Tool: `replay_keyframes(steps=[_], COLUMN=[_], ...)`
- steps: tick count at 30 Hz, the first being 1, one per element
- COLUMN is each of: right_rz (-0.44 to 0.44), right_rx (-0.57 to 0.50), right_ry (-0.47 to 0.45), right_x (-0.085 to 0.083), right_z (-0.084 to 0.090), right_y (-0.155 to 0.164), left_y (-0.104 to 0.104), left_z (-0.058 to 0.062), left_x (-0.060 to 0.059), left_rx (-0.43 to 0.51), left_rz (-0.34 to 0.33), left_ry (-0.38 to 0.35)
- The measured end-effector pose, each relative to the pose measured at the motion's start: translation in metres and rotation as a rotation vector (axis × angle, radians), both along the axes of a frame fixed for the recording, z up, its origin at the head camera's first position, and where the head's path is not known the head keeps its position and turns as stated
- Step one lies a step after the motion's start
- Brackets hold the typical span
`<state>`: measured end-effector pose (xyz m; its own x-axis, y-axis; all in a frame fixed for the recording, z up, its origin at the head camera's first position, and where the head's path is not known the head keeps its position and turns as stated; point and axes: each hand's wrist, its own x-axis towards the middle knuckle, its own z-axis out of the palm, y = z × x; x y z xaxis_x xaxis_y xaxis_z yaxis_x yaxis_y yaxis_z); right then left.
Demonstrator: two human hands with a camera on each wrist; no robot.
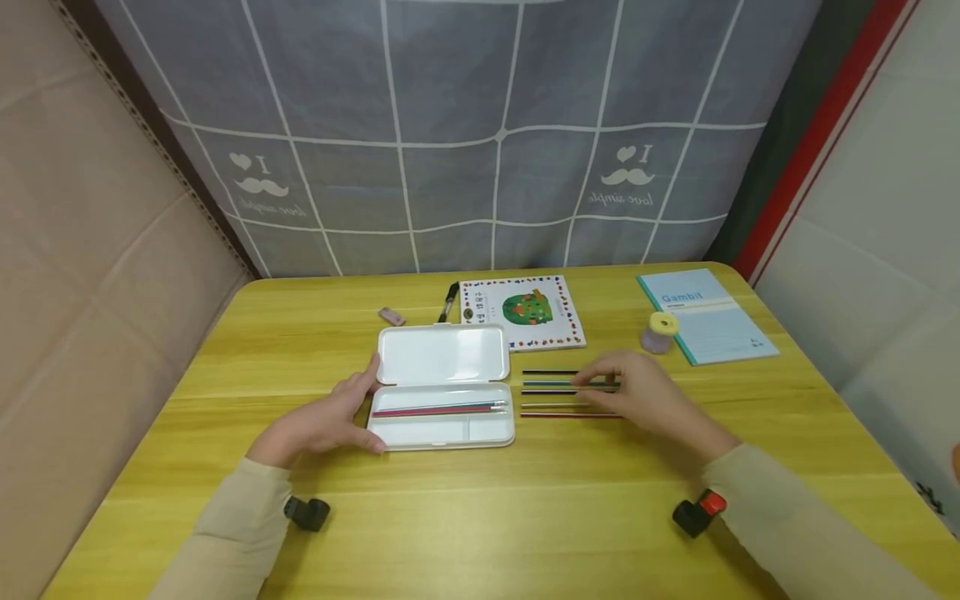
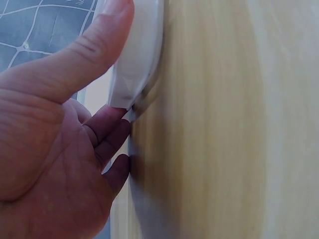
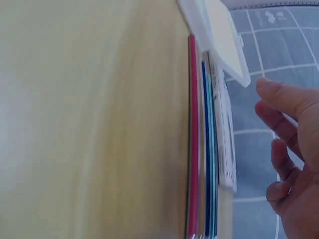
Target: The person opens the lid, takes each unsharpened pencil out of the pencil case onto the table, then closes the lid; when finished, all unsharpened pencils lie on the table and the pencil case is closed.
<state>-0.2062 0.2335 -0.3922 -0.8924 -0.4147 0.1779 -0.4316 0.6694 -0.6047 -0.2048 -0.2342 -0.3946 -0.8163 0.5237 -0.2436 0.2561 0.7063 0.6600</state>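
An open white pencil case (image 1: pixel 427 434) lies on the table with its lid tipped back. Several pencils (image 1: pixel 438 410) rest inside its tray. At the case's left end my left hand (image 1: pixel 330 427) holds it, thumb at the front corner and fingers along the side; the left wrist view shows the thumb against the white case (image 2: pixel 137 55). My right hand (image 1: pixel 637 392) hovers over a row of several loose pencils (image 1: pixel 551 405) to the right of the case. Its thumb and fingers are apart, with nothing between them in the right wrist view, where the pencils (image 3: pixel 194 149) lie lengthwise.
Behind the case are an illustrated booklet (image 1: pixel 487 312), a black pen (image 1: pixel 448 302) and a small pink eraser (image 1: pixel 392 317). A yellow-lidded container (image 1: pixel 660 332) stands beside a light-blue notebook (image 1: pixel 712 325) at the back right. A grey grid-patterned curtain (image 1: pixel 450 183) hangs beyond the table.
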Motion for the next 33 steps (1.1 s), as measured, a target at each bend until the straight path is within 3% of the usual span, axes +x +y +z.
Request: replay_keyframes(steps=[6, 13, 18, 25, 33], right_rz=[0.072, 0.151, 0.151, 0.133, 0.135], right_rx=[-0.049, -0.043, 0.012, 0.092, 0.221], right_ry=[-0.009, -0.083, -0.049, -0.073, 0.043], right_x=[-0.014, -0.018, -0.019, -0.019, -0.017], right_z=[0.006, -0.01, -0.012, -0.017, -0.017], right_y=[-0.037, -0.085, -0.106, -0.119, -0.13], left_y=[-0.002, -0.003, -0.003, -0.001, -0.002], left_z=[0.001, -0.003, -0.003, -0.003, -0.003], left_x=[-0.003, -0.003, -0.002, -0.001, -0.001], left_rx=[-0.01, 0.001, 0.004, 0.015, 0.02], left_rz=[0.007, 0.01, 0.01, 0.012, 0.007], left_ry=[0.014, -0.012, -0.005, -0.009, -0.004])
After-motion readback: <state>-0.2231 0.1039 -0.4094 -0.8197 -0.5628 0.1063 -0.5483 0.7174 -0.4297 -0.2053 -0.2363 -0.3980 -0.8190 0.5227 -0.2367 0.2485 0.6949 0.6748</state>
